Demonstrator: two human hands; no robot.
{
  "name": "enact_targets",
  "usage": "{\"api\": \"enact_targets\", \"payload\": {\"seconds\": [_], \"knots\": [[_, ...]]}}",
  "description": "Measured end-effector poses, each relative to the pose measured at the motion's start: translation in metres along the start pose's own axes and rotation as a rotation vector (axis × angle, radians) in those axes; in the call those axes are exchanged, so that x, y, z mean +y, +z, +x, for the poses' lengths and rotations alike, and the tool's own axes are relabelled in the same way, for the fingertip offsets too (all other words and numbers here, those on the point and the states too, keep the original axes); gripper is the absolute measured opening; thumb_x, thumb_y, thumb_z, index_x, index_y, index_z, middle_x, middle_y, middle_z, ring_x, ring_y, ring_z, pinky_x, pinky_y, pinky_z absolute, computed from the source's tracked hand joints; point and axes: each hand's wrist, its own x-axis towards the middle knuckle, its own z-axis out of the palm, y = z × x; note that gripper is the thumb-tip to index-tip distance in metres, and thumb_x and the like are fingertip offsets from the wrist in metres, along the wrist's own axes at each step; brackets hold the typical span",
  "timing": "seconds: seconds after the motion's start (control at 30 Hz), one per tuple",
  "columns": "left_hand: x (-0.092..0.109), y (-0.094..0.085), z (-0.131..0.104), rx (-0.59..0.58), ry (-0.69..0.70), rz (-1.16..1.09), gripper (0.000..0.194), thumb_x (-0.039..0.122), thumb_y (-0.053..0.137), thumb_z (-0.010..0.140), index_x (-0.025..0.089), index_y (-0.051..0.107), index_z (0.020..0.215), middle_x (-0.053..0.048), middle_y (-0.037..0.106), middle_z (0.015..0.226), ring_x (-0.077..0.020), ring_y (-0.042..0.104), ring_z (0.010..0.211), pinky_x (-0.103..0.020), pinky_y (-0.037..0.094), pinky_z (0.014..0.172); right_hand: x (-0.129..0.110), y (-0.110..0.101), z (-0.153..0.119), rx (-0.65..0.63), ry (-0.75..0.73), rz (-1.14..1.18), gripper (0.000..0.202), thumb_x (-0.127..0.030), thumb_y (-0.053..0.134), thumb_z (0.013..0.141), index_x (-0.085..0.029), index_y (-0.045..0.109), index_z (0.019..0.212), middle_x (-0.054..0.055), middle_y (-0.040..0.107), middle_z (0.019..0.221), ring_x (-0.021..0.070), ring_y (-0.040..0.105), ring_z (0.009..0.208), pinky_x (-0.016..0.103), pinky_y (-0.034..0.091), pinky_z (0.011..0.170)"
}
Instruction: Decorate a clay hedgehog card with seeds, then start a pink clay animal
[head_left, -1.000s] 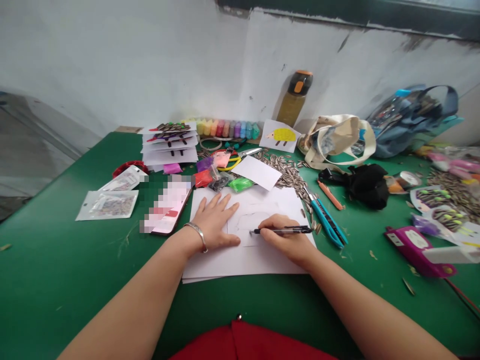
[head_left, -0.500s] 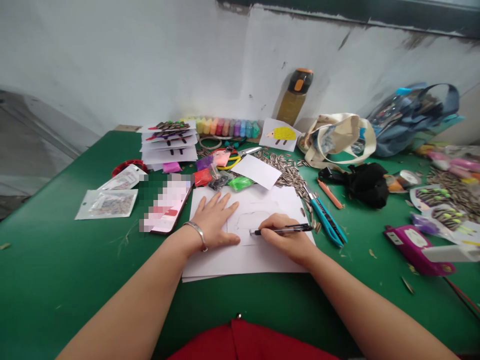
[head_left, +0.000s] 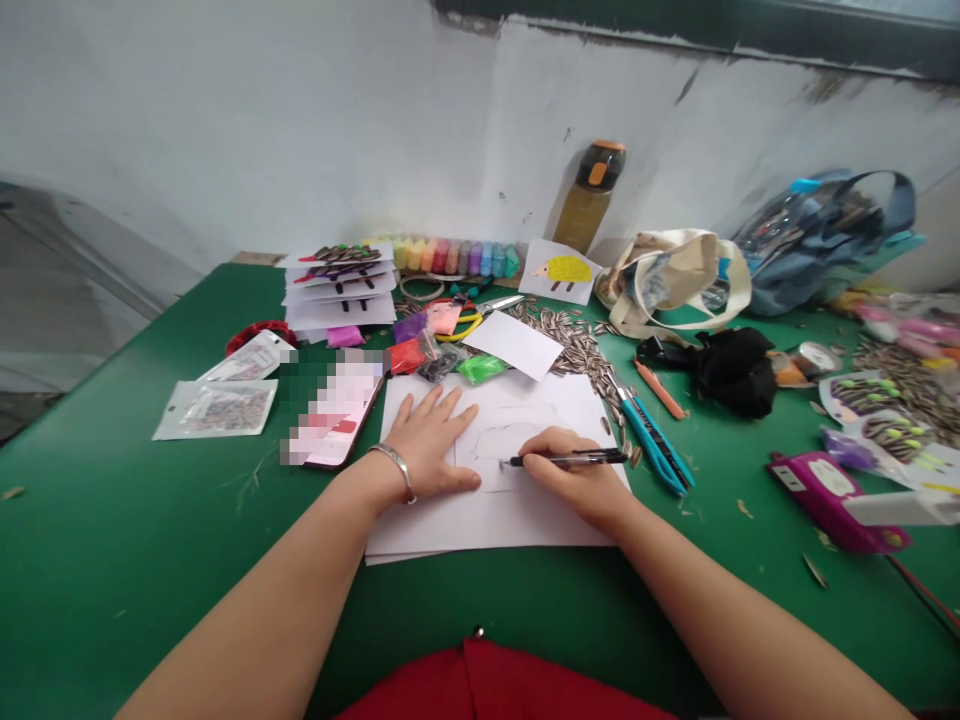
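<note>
White paper sheets (head_left: 427,525) lie on the green table before me, with a smaller sheet (head_left: 491,415) on top that bears a thin dark outline drawing. My left hand (head_left: 431,445) rests flat on the paper at the left, its fingers spread and a silver bracelet on the wrist. Between the fingers of my right hand (head_left: 574,475) is a black pen (head_left: 592,457), tilted nearly level, its tip over the lower part of the drawing. Whether the tip touches the paper is hard to make out. A blank white card (head_left: 514,344) lies just beyond the sheets.
Left of the paper lies a phone (head_left: 337,420). Packets of coloured clay (head_left: 480,367) and sunflower seeds (head_left: 577,340) sit behind it. On the right are a blue utility knife (head_left: 656,440), an orange crayon-like stick (head_left: 660,390) and a magenta device (head_left: 832,500). A bottle (head_left: 591,195) leans on the wall.
The pen tip has shifted slightly to the right, away from a short dark mark on the drawing. My left hand keeps its place on the paper.
</note>
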Motion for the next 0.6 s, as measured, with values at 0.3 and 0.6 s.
{"api": "enact_targets", "payload": {"seconds": [0.3,0.6], "knots": [[-0.0002,-0.0009,-0.0008,0.001,-0.001,-0.008,0.098,0.067,0.061,0.063,0.027,0.027,0.145,-0.011,0.009,0.156,-0.0366,0.003,0.141,-0.058,0.002,0.11,0.0014,0.0002,0.0003,-0.004,-0.004,0.005,0.013,-0.02,0.055,0.081,-0.021,0.067,0.076,0.001,0.069,0.079,0.0184,0.061,0.08,0.032,0.044,0.075],[0.0005,-0.0007,0.0,-0.007,-0.003,0.023,0.098,0.067,0.059,0.064,0.026,0.026,0.146,-0.011,0.01,0.155,-0.0362,0.004,0.141,-0.059,0.004,0.11,0.002,-0.0003,0.0002,-0.004,0.002,0.028,0.014,-0.02,0.055,0.081,-0.021,0.067,0.073,0.001,0.068,0.075,0.0173,0.061,0.076,0.03,0.044,0.072]]}}
